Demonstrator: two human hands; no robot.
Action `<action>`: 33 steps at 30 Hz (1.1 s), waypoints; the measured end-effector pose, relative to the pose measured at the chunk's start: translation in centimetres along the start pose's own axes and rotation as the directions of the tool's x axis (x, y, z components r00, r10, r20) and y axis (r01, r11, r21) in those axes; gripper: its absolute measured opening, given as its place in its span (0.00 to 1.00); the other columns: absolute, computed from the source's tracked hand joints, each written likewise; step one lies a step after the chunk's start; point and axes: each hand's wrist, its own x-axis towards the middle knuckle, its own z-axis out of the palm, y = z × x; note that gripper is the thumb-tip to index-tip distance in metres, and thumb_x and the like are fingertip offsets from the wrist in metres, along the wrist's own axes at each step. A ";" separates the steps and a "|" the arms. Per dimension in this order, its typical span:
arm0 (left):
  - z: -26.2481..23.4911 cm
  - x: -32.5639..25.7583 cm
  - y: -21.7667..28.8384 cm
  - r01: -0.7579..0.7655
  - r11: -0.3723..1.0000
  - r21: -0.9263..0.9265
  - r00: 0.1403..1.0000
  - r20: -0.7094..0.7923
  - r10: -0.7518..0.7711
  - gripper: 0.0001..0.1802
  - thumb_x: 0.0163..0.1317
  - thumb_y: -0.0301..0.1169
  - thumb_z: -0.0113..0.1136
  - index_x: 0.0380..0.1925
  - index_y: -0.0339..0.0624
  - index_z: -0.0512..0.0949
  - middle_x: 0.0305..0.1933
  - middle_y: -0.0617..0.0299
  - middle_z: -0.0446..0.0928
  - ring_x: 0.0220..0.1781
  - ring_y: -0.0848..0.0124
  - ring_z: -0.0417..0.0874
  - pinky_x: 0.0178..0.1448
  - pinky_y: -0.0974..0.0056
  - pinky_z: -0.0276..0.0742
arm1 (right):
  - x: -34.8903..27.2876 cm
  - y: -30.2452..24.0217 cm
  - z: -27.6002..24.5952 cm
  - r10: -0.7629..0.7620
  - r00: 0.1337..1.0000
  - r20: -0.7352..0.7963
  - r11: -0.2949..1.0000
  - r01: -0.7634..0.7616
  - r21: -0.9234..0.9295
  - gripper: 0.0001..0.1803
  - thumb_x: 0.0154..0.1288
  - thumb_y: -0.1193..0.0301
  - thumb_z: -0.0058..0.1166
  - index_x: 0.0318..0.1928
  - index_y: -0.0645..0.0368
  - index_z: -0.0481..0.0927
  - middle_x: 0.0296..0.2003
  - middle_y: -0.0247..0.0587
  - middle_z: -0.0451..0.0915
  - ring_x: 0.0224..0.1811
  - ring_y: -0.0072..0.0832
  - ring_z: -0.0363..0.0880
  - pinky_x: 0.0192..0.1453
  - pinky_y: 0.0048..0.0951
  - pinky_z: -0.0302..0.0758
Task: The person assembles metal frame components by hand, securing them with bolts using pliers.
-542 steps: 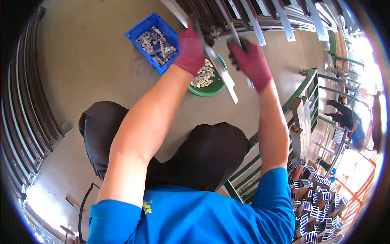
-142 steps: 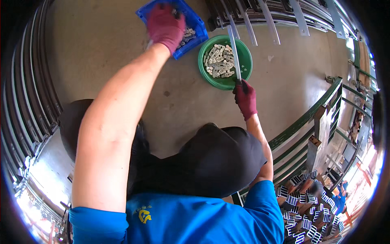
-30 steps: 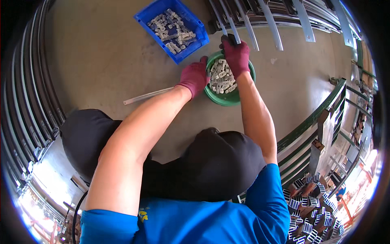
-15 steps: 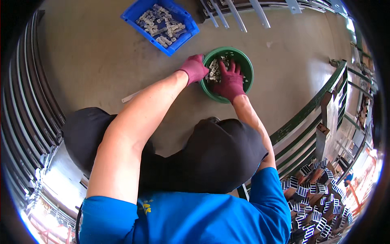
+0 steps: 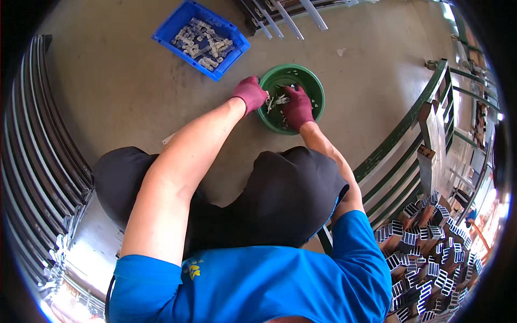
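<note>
A round green basin (image 5: 318, 92) stands on the floor in front of my knees. My left hand (image 5: 250, 95), in a maroon glove, is closed on the basin's left rim. Inside the basin, my right hand (image 5: 298, 106), also gloved, has its fingers curled round some small pale metal pieces (image 5: 278, 101). Several more bits are scattered along the basin's wall and bottom. Their exact kind is too small to make out. Beyond my left hand sits a blue plastic bin (image 5: 171, 40), holding many pale fittings (image 5: 207, 46), some apparently in clear wrapping.
Dark metal profiles (image 5: 32, 134) line the left side. At the right runs a green metal rack (image 5: 401, 132), with stacked profiles (image 5: 425, 269) showing their cut ends below it. Silver bars (image 5: 288, 21) jut out at the top. A thin pale strip (image 5: 168, 138) lies by my left forearm.
My right hand's spread fingers have curled round the small pieces, and more of the basin's bottom shows. The view has shifted slightly, so the bin and basin appear further left.
</note>
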 end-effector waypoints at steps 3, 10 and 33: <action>-0.4 -1.5 2.2 -0.090 0.994 0.065 0.971 -0.216 0.103 0.31 0.57 0.42 0.71 0.58 0.41 0.77 0.59 0.43 0.81 0.59 0.47 0.83 0.60 0.47 0.81 | 0.1 2.5 -0.9 0.088 0.986 -0.142 0.964 -0.049 0.260 0.26 0.50 0.70 0.71 0.53 0.53 0.85 0.50 0.54 0.83 0.52 0.50 0.84 0.56 0.43 0.81; 0.0 -5.0 5.2 -0.386 0.912 -0.138 0.807 -0.530 0.261 0.13 0.67 0.43 0.64 0.39 0.47 0.80 0.41 0.54 0.84 0.39 0.51 0.86 0.41 0.48 0.81 | -2.3 -1.2 -6.5 0.430 0.892 -0.141 0.604 -0.167 0.779 0.21 0.53 0.81 0.66 0.51 0.62 0.85 0.42 0.36 0.86 0.43 0.23 0.82 0.51 0.27 0.79; 8.3 -1.0 4.9 0.496 -0.513 -0.700 0.738 0.028 0.674 0.23 0.81 0.47 0.44 0.66 0.46 0.72 0.67 0.55 0.77 0.67 0.60 0.77 0.76 0.51 0.72 | -4.4 -8.2 -5.3 0.055 0.721 -0.691 0.866 0.310 0.392 0.23 0.52 0.72 0.67 0.53 0.56 0.85 0.63 0.55 0.76 0.69 0.55 0.70 0.76 0.53 0.63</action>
